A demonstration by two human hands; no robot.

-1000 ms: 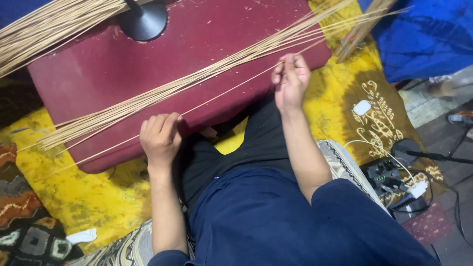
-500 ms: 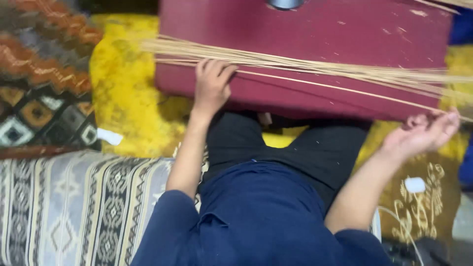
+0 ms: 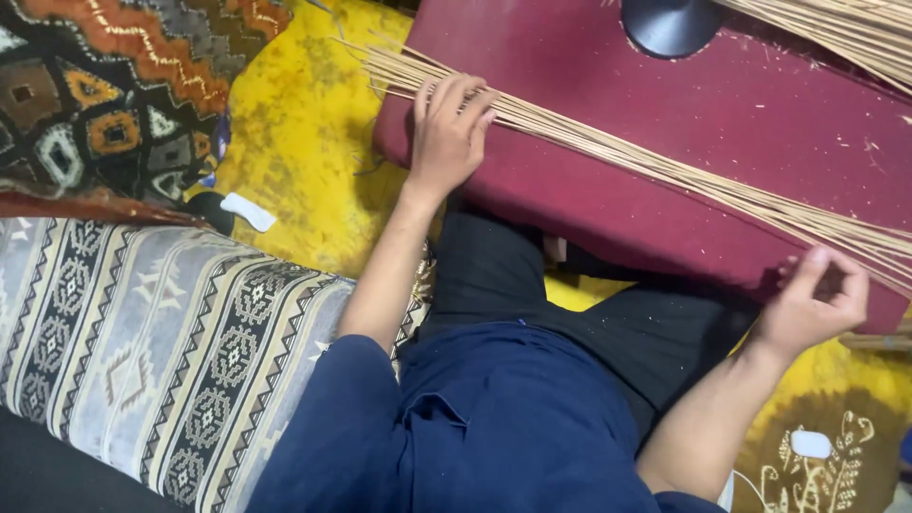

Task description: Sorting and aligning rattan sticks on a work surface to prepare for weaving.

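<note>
- Here the left hand (image 3: 446, 138) lies flat, fingers spread open, pressing down on the near-left end of a bundle of thin pale sticks (image 3: 608, 152) that fans across a dark red board (image 3: 760, 104)
- The right hand (image 3: 815, 302) is curled at the board's near-right edge, thumb and fingers pinched together just below the sticks; it may be holding a single stick, but the view is too soft there to tell
- The sticks run from far left to near right, their left tips reaching past the board's edge over a yellow cloth (image 3: 294, 142)
- Judging from this, the loose fan could slide or scatter if the flat hand lifts, since nothing else pins it; a hard pull at the right end could likely snap a thin stick or drag others off the edge
- The board rests across the person's lap, worn and flecked with pale bits, with a dark round base (image 3: 670, 24) standing at its far side and more sticks at the far right
- Around it: a patterned rug (image 3: 104, 85) at far left, a striped grey cushion (image 3: 161, 332) at near left, and a small white scrap (image 3: 247, 211) on the yellow cloth
</note>
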